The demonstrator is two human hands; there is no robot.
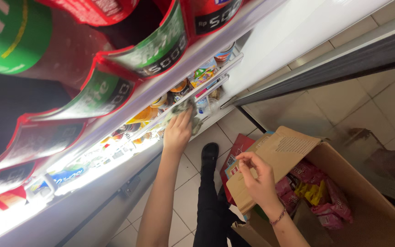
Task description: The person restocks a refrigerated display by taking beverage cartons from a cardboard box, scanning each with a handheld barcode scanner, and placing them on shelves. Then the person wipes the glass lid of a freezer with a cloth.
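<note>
Head view: hands near a cardboard box (344,192)
Left hand (178,130), up left of the box, holds a small packet (184,107) at the shelf (216,73); right hand (259,178) fingers pinch narrow over the box flap

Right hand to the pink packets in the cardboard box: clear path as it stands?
Probably yes. The right hand hovers by the raised flap of the cardboard box, whose top is open, with the pink packets exposed just beyond it. Only the flap edge sits nearby. The left hand is away at the lit shelf.
</note>
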